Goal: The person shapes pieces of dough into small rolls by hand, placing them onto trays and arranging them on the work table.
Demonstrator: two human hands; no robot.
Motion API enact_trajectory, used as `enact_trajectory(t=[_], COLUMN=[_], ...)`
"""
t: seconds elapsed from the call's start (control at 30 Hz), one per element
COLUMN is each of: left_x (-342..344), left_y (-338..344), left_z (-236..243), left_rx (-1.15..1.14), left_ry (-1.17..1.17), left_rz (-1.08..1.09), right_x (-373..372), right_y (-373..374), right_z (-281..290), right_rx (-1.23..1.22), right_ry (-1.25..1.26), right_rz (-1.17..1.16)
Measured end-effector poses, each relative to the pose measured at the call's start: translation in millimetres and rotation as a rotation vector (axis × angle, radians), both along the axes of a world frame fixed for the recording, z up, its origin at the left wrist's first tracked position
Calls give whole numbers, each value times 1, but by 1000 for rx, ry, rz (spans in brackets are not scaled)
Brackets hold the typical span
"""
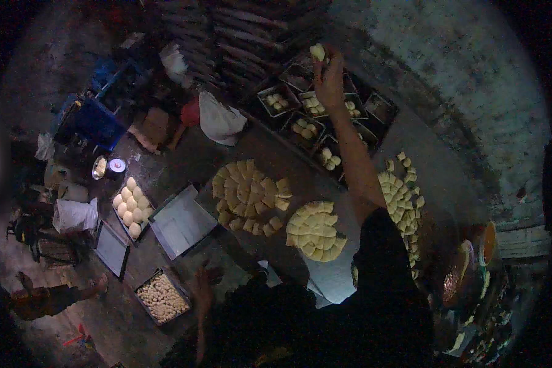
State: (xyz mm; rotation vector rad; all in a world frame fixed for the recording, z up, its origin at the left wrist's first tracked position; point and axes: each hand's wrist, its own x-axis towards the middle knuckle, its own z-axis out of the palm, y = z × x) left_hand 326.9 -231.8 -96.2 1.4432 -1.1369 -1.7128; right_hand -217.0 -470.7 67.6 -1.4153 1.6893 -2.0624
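My right hand is raised over a set of dark square pans, closed on a pale piece of dough. Small dough pieces lie in several of these pans. Below my right arm rests a round of cut dough, scored into chunks, on a table. Another cut round sits to its left, and many loose chunks spread to the right of the arm. Low at left, my left hand hangs dim with its fingers apart, holding nothing.
To the left stand a tray of large dough balls, a flat pale tray and a tray of many small pieces. A blue crate is behind them. Another person's bare limb shows at the far left. A wall curves along the right.
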Motion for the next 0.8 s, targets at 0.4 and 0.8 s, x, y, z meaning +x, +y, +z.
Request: enact_trajectory(t=[0.4, 0.8], left_x=[69, -161], left_y=[12, -80], left_z=[-4, 53], left_rx=[137, -1052], left_ry=[-293, -394], left_rz=[163, -873], right_x=[-56, 139], right_y=[-43, 169], right_z=[-137, -218], right_rx=[412, 889], right_ry=[729, 801], right_rz=[-337, -165])
